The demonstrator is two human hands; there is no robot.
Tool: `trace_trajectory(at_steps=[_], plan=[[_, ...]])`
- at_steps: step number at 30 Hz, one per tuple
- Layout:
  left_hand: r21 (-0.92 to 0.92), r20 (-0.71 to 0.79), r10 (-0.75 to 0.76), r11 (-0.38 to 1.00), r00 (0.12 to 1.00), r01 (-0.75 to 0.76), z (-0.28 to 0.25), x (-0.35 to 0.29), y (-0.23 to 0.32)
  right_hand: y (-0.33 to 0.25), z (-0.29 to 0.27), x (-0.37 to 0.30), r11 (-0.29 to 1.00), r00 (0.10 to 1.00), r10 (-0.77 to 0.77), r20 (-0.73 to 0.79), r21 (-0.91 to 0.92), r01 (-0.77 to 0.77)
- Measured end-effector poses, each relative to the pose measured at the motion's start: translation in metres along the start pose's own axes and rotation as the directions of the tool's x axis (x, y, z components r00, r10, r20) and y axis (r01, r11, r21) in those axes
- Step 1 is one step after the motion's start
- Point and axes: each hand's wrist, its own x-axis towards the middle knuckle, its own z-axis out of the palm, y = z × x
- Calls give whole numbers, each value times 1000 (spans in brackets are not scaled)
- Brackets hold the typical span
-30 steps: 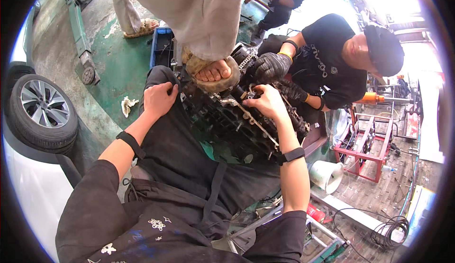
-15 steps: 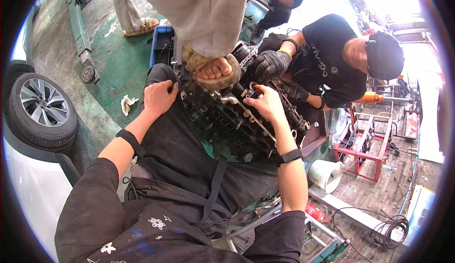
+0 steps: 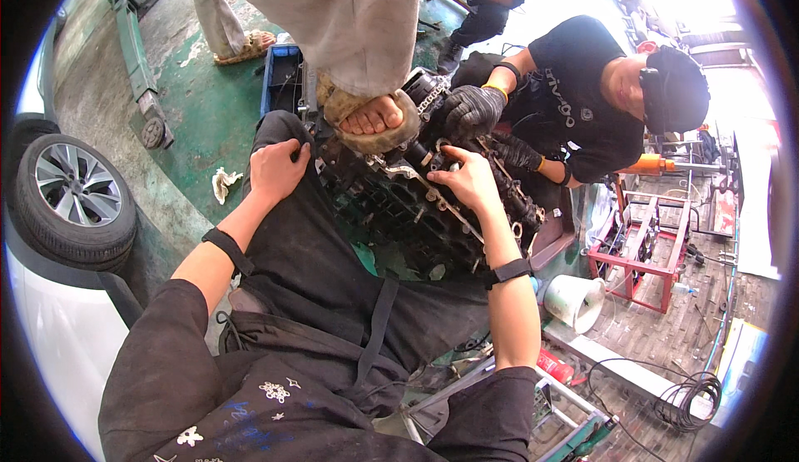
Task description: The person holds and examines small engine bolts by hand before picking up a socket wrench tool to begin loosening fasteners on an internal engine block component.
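Loosely curled, my left hand [image 3: 280, 169] rests on my raised knee and holds nothing I can see. My right hand [image 3: 466, 179] is at the top of a dark, greasy engine [image 3: 408, 221], its thumb and index finger bent toward each other around a small part I cannot make out. A co-worker's gloved hand [image 3: 474, 111] lies just beyond it on the engine. The other gloved hand [image 3: 518, 152] touches the engine's right side. Another person's sandaled foot [image 3: 374, 121] stands on the engine, to the left of a chain [image 3: 430, 93].
A blue crate [image 3: 283, 79] sits behind my knee. A car wheel [image 3: 75, 179] and a green lift arm [image 3: 137, 71] are at left. On the right are a white bucket [image 3: 574, 302], a red metal frame [image 3: 641, 250], a coiled black cable [image 3: 692, 399] and a red cylinder [image 3: 554, 366].
My hands keep nearly the same places. The view has shifted slightly, and the standing person's foot sits a little farther left and up. The co-worker's head has tilted a little.
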Motion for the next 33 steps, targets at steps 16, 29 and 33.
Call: trace_trajectory(at_steps=[16,29,33], plan=[[-3,-1,12,1000,1000,-13,1,0,2,3,-4,-10,999,997,33,-69,35,-31],[54,22,-4,999,1000,3,-2,1,2,72,-64,-21,955,945,288,-158,126,-270],[43,11,20,999,1000,-21,2,2,6,104,-80,-28,932,924,320,-211,-105,-347]])
